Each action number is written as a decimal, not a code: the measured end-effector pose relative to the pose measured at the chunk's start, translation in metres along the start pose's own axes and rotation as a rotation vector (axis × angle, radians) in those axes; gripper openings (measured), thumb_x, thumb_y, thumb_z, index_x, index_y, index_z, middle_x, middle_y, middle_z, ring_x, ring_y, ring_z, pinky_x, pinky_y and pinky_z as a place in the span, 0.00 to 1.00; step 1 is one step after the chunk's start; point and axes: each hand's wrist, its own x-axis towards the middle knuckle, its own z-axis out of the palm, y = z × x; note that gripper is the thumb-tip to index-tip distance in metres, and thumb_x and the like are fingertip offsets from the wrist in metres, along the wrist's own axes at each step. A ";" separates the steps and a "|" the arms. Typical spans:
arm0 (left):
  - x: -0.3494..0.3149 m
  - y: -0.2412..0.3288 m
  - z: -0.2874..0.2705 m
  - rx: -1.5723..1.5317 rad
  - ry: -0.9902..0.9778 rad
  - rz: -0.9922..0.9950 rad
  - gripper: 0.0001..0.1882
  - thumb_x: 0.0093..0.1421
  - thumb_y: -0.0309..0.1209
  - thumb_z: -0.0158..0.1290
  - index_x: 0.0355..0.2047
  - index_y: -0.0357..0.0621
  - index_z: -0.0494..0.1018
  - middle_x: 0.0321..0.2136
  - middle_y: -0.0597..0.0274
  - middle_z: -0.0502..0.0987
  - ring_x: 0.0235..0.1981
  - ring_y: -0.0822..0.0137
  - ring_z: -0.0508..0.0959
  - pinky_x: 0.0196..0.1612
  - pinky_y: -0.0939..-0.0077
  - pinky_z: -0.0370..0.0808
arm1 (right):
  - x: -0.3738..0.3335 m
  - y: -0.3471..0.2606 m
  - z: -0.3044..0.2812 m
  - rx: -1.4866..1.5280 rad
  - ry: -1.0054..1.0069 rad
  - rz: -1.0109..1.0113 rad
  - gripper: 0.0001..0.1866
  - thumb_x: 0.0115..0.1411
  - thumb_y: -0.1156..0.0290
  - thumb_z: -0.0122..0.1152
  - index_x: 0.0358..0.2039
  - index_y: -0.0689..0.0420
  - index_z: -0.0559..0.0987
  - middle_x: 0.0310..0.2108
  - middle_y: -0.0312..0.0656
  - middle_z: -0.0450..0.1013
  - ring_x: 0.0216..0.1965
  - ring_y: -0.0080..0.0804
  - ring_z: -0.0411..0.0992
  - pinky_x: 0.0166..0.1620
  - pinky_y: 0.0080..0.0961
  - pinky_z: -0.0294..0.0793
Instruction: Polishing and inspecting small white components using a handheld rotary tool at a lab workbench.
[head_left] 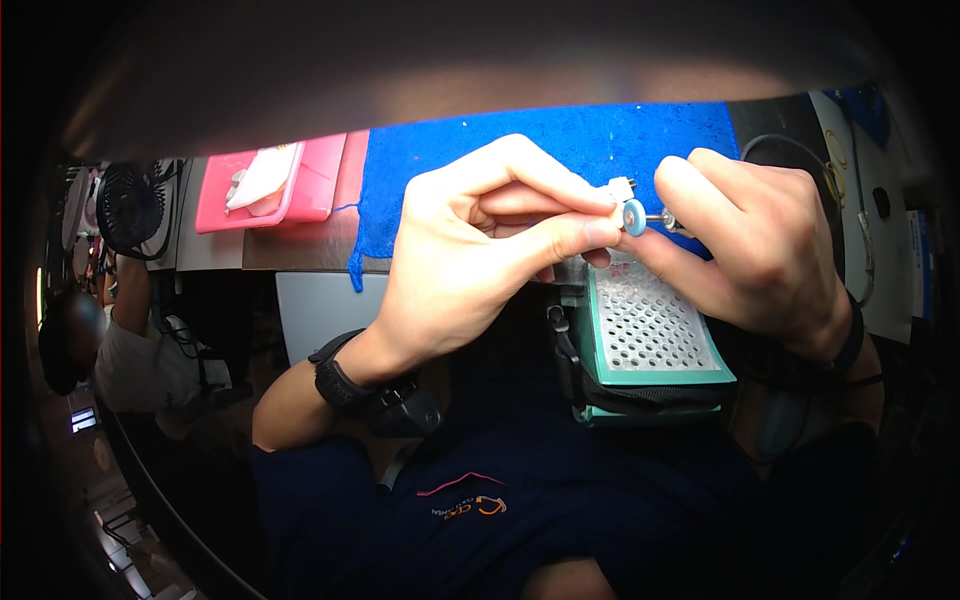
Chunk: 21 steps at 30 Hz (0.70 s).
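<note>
My left hand (470, 245) is closed in a pinch, thumb against fingers, on a small white piece (621, 188) with dark prongs at its top. Most of that piece is hidden by the fingertips. My right hand (750, 235) is wrapped round a metal-shafted rotary handpiece (672, 219). At the handpiece's tip is a blue polishing wheel (634, 217), right beside the left fingertips and the white piece. Whether wheel and piece touch, I cannot tell. Both hands are above the near edge of a blue cloth (430, 165).
Below the hands stands a green box (655, 375) with a perforated metal top (650, 320). A pink tray (320, 190) holding white items sits at the left. Behind it is a black fan (130, 208). Another person (150, 365) sits far left. A cable (862, 220) runs at the right.
</note>
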 end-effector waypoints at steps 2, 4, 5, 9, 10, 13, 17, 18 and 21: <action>0.000 0.000 0.001 -0.002 0.001 0.003 0.07 0.62 0.16 0.61 0.41 0.32 0.77 0.41 0.50 0.85 0.44 0.66 0.85 0.50 0.76 0.82 | 0.000 0.000 -0.001 -0.002 0.003 0.000 0.19 0.45 0.71 0.78 0.32 0.62 0.76 0.20 0.40 0.65 0.17 0.34 0.67 0.20 0.29 0.64; 0.000 0.000 0.001 -0.017 0.001 0.003 0.07 0.62 0.16 0.61 0.41 0.32 0.77 0.41 0.50 0.85 0.44 0.66 0.85 0.50 0.76 0.82 | 0.000 0.001 -0.001 -0.001 -0.003 -0.004 0.19 0.45 0.71 0.78 0.31 0.62 0.76 0.20 0.40 0.65 0.17 0.34 0.66 0.20 0.30 0.64; 0.001 0.001 0.001 -0.013 0.001 0.003 0.07 0.62 0.16 0.61 0.41 0.32 0.77 0.41 0.50 0.85 0.44 0.66 0.85 0.50 0.76 0.82 | 0.000 0.001 -0.001 0.001 -0.007 -0.006 0.19 0.45 0.71 0.78 0.31 0.62 0.76 0.20 0.40 0.65 0.17 0.34 0.66 0.20 0.30 0.64; 0.000 0.001 0.000 -0.002 -0.004 -0.009 0.07 0.63 0.17 0.61 0.41 0.32 0.77 0.42 0.50 0.85 0.44 0.66 0.85 0.49 0.76 0.82 | 0.000 0.000 0.000 0.000 0.009 -0.010 0.18 0.45 0.71 0.78 0.30 0.62 0.76 0.20 0.39 0.64 0.17 0.33 0.66 0.20 0.30 0.63; 0.000 0.001 0.000 -0.002 -0.007 -0.015 0.07 0.63 0.17 0.60 0.41 0.32 0.77 0.42 0.50 0.85 0.44 0.66 0.85 0.48 0.76 0.82 | 0.000 0.000 0.000 0.003 0.009 -0.002 0.18 0.45 0.71 0.78 0.30 0.62 0.76 0.20 0.39 0.64 0.16 0.33 0.66 0.20 0.30 0.63; 0.001 0.001 0.000 -0.007 0.001 -0.007 0.07 0.63 0.17 0.60 0.41 0.32 0.77 0.42 0.50 0.85 0.44 0.66 0.85 0.48 0.77 0.82 | 0.000 0.001 -0.001 0.017 0.005 -0.003 0.17 0.45 0.72 0.77 0.29 0.61 0.75 0.19 0.39 0.64 0.16 0.33 0.65 0.19 0.30 0.62; 0.000 0.001 0.000 -0.007 -0.002 -0.004 0.07 0.63 0.16 0.60 0.41 0.32 0.77 0.42 0.50 0.84 0.43 0.66 0.85 0.48 0.77 0.82 | 0.001 -0.001 0.000 0.015 0.016 -0.011 0.16 0.45 0.73 0.76 0.28 0.61 0.75 0.19 0.39 0.64 0.16 0.32 0.65 0.19 0.30 0.61; 0.000 0.001 0.000 -0.003 -0.001 -0.004 0.07 0.63 0.16 0.60 0.41 0.32 0.77 0.42 0.50 0.84 0.43 0.66 0.85 0.48 0.77 0.82 | 0.002 0.000 0.000 0.010 0.019 -0.015 0.16 0.45 0.73 0.76 0.28 0.61 0.75 0.19 0.39 0.64 0.16 0.32 0.65 0.19 0.30 0.61; 0.000 0.000 0.000 -0.014 0.004 -0.009 0.07 0.63 0.16 0.60 0.41 0.32 0.77 0.42 0.50 0.84 0.43 0.66 0.85 0.48 0.76 0.82 | 0.003 0.000 0.000 0.028 0.006 0.003 0.15 0.46 0.74 0.76 0.28 0.61 0.75 0.19 0.39 0.64 0.16 0.33 0.65 0.18 0.30 0.61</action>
